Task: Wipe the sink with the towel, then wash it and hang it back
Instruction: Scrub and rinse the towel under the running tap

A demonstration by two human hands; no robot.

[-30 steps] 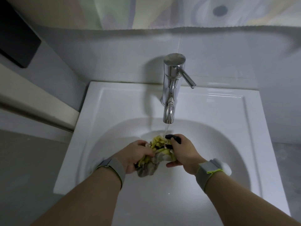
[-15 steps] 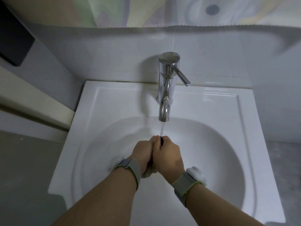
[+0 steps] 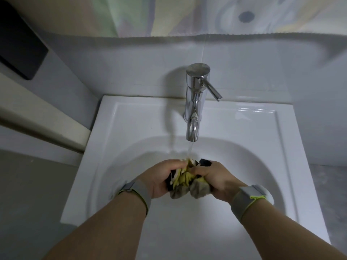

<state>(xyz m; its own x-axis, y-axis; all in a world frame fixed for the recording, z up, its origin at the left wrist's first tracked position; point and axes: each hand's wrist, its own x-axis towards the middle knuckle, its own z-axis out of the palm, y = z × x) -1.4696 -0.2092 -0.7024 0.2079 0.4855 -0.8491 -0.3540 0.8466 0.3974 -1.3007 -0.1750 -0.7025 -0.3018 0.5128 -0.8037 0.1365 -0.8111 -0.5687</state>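
Observation:
A bunched yellow, grey and black towel (image 3: pixel 185 182) is held over the bowl of the white sink (image 3: pixel 244 166), right under the running water from the chrome tap (image 3: pixel 194 113). My left hand (image 3: pixel 159 178) grips its left side. My right hand (image 3: pixel 216 179) grips its right side, a black corner of the towel poking out past the fingers. The wet cloth sags between the two hands. Both wrists wear grey bands.
The tap's lever (image 3: pixel 212 89) points to the right. A pale patterned cloth (image 3: pixel 187 15) hangs above the tiled wall behind the sink. A dark panel (image 3: pixel 18 45) and a cream ledge (image 3: pixel 37 119) lie to the left.
Half a second ago my hands were pressed together around the towel, hiding it. They have since drawn apart, and the bunched towel shows between them again under the water.

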